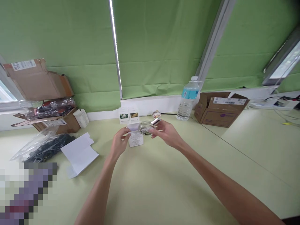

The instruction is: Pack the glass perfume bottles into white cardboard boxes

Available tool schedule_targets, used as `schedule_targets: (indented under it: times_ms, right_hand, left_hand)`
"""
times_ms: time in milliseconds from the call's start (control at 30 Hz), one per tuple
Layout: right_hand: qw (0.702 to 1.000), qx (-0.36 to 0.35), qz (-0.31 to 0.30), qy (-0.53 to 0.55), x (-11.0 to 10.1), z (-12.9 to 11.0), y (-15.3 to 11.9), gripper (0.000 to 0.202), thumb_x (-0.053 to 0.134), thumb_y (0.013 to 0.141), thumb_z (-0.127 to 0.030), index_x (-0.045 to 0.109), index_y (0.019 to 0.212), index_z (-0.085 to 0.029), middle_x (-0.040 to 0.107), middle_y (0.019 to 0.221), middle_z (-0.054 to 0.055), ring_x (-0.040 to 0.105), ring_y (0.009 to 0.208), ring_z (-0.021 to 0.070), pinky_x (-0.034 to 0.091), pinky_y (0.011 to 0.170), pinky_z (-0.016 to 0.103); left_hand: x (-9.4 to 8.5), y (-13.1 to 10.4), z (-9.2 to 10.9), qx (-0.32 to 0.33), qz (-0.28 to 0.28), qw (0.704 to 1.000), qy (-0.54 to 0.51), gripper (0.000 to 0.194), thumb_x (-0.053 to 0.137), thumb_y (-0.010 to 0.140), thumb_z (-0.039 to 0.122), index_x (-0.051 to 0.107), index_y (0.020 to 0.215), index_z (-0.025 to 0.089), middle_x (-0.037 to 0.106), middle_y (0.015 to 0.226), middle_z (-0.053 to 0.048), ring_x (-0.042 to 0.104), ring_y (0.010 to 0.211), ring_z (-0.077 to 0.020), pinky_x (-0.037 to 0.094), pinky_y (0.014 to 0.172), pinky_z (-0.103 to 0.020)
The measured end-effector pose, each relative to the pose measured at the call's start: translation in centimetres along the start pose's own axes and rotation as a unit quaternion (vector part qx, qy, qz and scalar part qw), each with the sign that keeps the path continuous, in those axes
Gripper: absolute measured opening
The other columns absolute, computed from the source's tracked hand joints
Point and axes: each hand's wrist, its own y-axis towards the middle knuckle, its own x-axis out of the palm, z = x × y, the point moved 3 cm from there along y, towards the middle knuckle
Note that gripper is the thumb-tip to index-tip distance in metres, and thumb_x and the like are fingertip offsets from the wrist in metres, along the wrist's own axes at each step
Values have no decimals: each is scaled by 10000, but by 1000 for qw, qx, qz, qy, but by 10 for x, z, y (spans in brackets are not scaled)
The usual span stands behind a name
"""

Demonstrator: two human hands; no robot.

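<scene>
My left hand (pixel 120 141) is closed on the edge of a small white box (pixel 136 140), with its thumb and fingers at the upper left side and flap. Printed text covers the side that faces me. In my right hand (pixel 169 133) is a clear round glass bottle with a silver cap (pixel 144 128), perhaps perfume. It is tilted, its cap up to the right, and overlaps the box's upper right corner; whether they touch I cannot tell. Just behind stand small white boxes with flower pictures (pixel 128 117) and a small round glass bottle (pixel 156 114).
Against the wall stand a large water bottle (pixel 187 101) and an open cardboard box (pixel 219 112). On the left are stacked cartons (pixel 58 123), a plastic bag with dark contents (pixel 50 147) and an unfolded white card (pixel 81 153). A power strip (pixel 269 104) lies far right.
</scene>
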Motion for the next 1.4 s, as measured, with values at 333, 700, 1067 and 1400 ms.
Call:
schedule_targets:
  times_ms: [333, 700, 1067, 1400]
  right_hand:
    - [987, -104, -16, -125, 34, 9, 59, 277, 621, 805, -416, 603, 924, -167, 610, 864, 32, 526, 712, 142, 454, 659, 282]
    - [963, -146, -62, -216, 29, -7, 52, 179, 595, 837, -346, 652, 895, -186, 607, 798, 24, 488, 679, 141, 366, 605, 254]
    - [976, -69, -100, -181, 32, 0, 53, 195, 598, 795, -318, 658, 903, -167, 664, 896, 33, 496, 612, 112, 360, 554, 244]
    - [970, -115, -96, -192, 43, -4, 49, 270, 496, 889, -412, 635, 871, -181, 621, 835, 24, 501, 692, 132, 358, 603, 252]
  left_hand:
    - [2, 0, 3, 13, -16, 1000, -20, 192, 515, 856, 330, 608, 974, 211, 641, 1107, -67, 620, 1017, -193, 542, 787, -319]
    - [5, -2, 1, 6, -9, 999, -31, 296, 551, 838, 343, 524, 1108, 225, 638, 1068, -68, 628, 1009, -193, 552, 783, -340]
    - [6, -6, 5, -3, 11, 1000, -4, 428, 576, 826, 365, 523, 1239, 262, 632, 1166, -69, 610, 1053, -203, 555, 778, -331]
    - [6, -8, 8, 19, 22, 999, 23, 336, 574, 837, 362, 556, 1153, 248, 649, 1114, -52, 625, 1000, -181, 565, 748, -301]
